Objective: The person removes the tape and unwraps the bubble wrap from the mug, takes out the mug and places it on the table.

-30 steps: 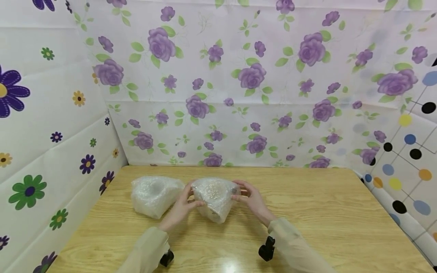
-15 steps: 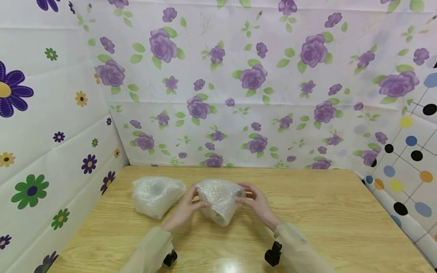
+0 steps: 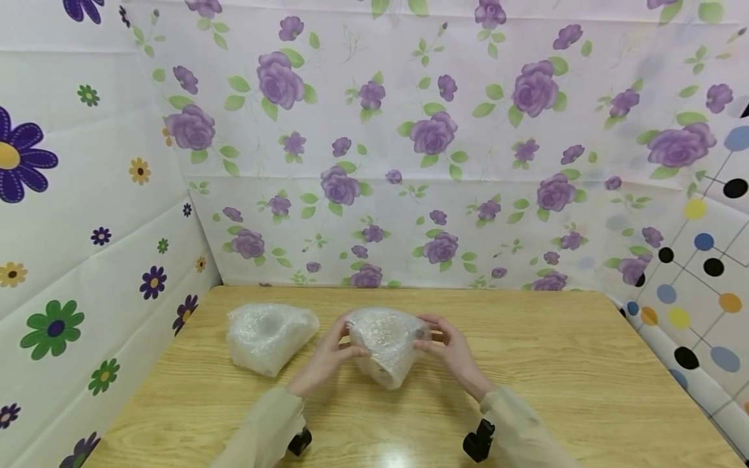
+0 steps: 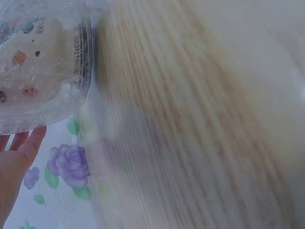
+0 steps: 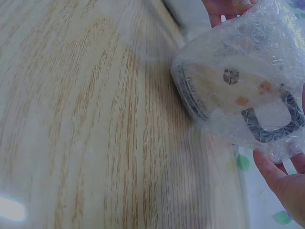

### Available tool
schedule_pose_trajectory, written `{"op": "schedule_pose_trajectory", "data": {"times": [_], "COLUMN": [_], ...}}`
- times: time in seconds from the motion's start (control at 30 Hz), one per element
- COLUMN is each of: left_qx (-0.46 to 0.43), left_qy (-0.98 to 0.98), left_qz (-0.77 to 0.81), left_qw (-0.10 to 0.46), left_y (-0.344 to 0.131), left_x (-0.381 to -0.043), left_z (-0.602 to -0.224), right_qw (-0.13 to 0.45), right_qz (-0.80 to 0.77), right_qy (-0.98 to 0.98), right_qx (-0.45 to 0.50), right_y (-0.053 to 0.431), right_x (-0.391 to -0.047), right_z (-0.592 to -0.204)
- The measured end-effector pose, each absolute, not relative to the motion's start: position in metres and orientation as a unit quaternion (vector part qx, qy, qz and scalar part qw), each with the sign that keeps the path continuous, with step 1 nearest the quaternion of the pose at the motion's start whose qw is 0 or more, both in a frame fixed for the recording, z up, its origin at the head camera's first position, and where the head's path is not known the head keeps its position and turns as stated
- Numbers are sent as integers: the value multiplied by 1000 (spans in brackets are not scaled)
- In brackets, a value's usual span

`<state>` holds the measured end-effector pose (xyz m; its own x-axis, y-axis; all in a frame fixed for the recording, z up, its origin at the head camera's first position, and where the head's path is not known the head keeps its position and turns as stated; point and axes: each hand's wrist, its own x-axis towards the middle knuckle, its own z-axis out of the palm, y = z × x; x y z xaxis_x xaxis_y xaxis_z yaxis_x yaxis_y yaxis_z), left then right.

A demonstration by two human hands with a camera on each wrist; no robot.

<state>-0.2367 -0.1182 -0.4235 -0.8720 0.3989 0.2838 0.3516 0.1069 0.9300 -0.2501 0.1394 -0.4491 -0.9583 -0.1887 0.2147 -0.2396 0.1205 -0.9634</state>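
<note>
A mug wrapped in clear bubble wrap is between my two hands near the middle of the table. Through the wrap, the right wrist view shows a pale mug with small brown face prints and a black handle. Lettering reading "Brown & Friends" is visible on the mug in the left wrist view. My left hand grips its left side, thumb in front. My right hand holds the right side, by the handle. Whether its base touches the table cannot be told.
A second bubble-wrapped bundle lies on the wooden table, just left of my left hand. Flower-printed cloth hangs behind the table; patterned sheets flank both sides. A black wrist device sits below the right sleeve.
Both hands and the wrapped mug have shifted slightly right and a little toward me, away from the second bundle. That bundle has stayed in place.
</note>
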Motion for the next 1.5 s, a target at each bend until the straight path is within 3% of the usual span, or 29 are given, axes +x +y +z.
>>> {"op": "schedule_pose_trajectory", "data": {"times": [0.93,1.5], "left_qx": [313,300], "left_qy": [723,724], "left_qz": [615,619], "left_qw": [15,45], "left_y": [-88,-71], "left_x": [-245,-247], "left_z": [-426,-422], "right_qw": [38,46], "right_qz": [659,628], "right_qy": [-740,-767], "right_qx": [129,124], "right_y": [172,182], "right_x": [-243,-221], "right_z": [-450,-423]}}
